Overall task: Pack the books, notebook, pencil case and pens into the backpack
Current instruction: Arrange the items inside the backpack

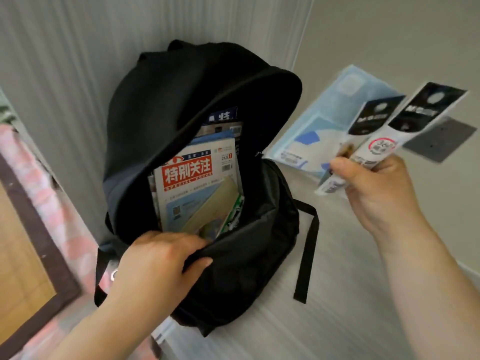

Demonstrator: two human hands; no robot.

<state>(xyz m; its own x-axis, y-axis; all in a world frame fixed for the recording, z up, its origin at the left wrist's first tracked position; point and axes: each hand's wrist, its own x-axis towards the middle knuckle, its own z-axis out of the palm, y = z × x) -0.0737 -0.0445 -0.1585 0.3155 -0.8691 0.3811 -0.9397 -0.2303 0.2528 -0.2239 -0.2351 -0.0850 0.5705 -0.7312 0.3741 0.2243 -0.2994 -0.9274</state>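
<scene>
Black backpack point(168, 100) on the white table point(350, 294), against the wall, unzipped and gaping. Inside, a red-titled magazine point(192, 175) among other books, with a beige-covered book point(215, 201) slanted across its front. Left hand point(155, 258) on the near rim, fingers curled over the fabric, gripping. Right hand point(376, 193) raised beside the bag, fingers clamped round two carded pen packs point(384, 144). Behind those, a light-blue pouch point(319, 113) flat on the table, near a grey pad point(441, 141).

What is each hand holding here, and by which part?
The left hand grips the backpack by the front lip of its opening. The right hand holds two pen packs by their lower ends.
</scene>
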